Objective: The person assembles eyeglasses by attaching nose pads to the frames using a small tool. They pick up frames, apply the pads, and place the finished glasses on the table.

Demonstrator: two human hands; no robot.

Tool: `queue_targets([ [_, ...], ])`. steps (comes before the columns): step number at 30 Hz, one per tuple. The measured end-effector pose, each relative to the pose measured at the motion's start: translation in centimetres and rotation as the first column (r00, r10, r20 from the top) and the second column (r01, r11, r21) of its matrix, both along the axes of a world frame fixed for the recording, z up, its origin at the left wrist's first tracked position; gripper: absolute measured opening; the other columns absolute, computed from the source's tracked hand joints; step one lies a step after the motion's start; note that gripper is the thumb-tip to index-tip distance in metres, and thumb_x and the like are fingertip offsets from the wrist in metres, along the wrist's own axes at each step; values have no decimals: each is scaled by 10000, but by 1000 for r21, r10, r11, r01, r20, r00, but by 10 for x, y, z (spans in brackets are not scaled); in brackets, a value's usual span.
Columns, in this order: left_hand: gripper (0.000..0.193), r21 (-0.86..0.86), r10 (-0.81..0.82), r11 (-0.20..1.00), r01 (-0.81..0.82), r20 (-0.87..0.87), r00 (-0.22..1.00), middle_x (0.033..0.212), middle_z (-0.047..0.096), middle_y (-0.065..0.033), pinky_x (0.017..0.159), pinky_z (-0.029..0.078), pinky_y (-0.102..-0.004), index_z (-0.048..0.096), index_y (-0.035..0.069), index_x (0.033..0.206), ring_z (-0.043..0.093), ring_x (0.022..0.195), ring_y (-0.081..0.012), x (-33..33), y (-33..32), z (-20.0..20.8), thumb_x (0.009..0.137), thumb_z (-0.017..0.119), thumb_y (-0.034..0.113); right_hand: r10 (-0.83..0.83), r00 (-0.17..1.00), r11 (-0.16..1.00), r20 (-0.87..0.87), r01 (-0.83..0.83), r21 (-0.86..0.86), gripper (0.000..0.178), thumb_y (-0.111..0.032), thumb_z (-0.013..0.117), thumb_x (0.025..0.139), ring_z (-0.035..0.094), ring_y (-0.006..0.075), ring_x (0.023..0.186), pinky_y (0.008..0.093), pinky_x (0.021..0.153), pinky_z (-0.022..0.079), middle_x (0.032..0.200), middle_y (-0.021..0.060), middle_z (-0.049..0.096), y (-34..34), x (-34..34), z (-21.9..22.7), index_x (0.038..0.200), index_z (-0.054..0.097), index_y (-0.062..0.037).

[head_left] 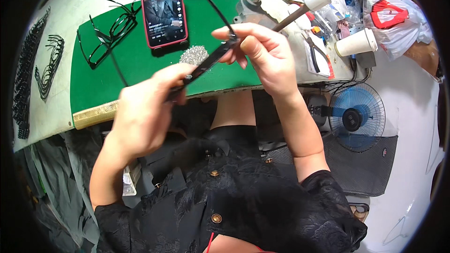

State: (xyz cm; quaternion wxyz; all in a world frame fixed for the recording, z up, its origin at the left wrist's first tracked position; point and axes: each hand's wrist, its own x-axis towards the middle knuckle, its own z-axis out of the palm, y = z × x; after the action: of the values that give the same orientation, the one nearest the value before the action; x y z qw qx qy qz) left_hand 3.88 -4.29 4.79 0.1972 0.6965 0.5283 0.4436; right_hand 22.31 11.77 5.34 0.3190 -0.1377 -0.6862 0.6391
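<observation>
Between our two hands we hold a slim black frame (209,65), slanted above the front edge of the green mat (91,91) and overlapping a loose heap of small silvery pieces (193,54) in our view. Our right hand (262,51) pinches its upper end between thumb and fingers; our left hand (147,107), slightly blurred, has its fingers closed around the lower end. The heap lies directly on the mat, just below a phone (164,9) in a red case, with black eyeglasses (104,38) to its left. At the right of the table we see a white cup (351,43), tilted in our view, whose contents we cannot tell, and near it a whitish plastic bag (417,23) showing a red patch, its contents unclear to us.
</observation>
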Motion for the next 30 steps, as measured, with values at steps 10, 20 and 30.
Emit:
queue_targets([
  [10,314,572,759,630,-526,-309,573,1211,557,-205,924,463,-349,550,-92,1174,550,1119,-273,-65,-45,7,873,530,-6,-362,861,722,358,17,691,176,-43,681,770,570,238,702,334,633,470,794,73,541,-7,20,-64,935,633,-80],
  [20,281,42,62,979,-200,872,485,817,522,-97,1067,336,-473,428,69,831,518,933,-277,-93,-55,-14,924,507,322,-348,885,661,309,-2,750,132,-13,693,761,588,210,654,299,583,466,787,85,564,-2,3,-67,868,616,-22],
  [30,374,40,24,991,-130,891,453,901,386,-55,825,529,-359,391,-42,1140,425,784,-136,-52,-50,6,866,480,197,-302,888,606,347,-102,789,138,-125,703,758,597,235,724,333,622,483,793,52,552,7,-3,-69,835,595,-85],
])
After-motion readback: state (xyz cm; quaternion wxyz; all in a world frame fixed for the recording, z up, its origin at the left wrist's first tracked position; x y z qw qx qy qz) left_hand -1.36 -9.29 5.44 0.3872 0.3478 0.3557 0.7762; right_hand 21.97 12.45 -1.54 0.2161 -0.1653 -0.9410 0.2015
